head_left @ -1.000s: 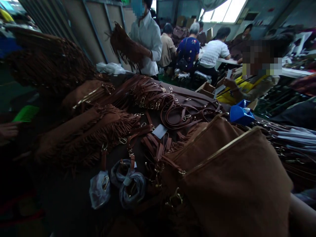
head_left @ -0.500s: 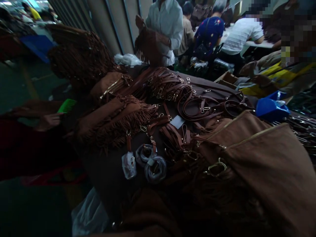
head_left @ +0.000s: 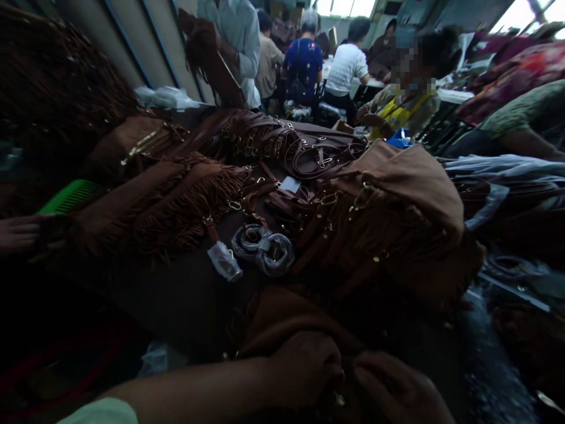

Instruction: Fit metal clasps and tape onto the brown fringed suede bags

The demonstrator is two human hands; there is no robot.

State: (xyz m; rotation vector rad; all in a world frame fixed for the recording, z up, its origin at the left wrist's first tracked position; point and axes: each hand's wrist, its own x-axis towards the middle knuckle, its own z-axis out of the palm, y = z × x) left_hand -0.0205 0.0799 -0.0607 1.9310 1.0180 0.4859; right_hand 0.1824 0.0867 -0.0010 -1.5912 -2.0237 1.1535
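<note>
At the bottom of the head view my left hand (head_left: 306, 362) is closed, its fingers bent over the edge of a brown fringed bag (head_left: 286, 312). My right hand (head_left: 395, 383) is beside it, fingers curled together on the same bag. A small gold-coloured fitting (head_left: 339, 399) shows dimly below and between the hands. The exact grip of the fingertips is in deep shadow. Just beyond the bag lie plastic-wrapped coiled straps (head_left: 265, 250) with metal clasps.
Brown fringed bags (head_left: 176, 200) are heaped at left, with more (head_left: 397, 200) at right. Straps with clips (head_left: 318, 156) lie between. At the left edge another person's hand (head_left: 20, 234) is by a green comb (head_left: 68, 197). A person in a white shirt (head_left: 238, 41) stands across the table.
The view has swung right, and both my hands have come into sight on the bag at the bottom. The standing person's bag has changed its angle.
</note>
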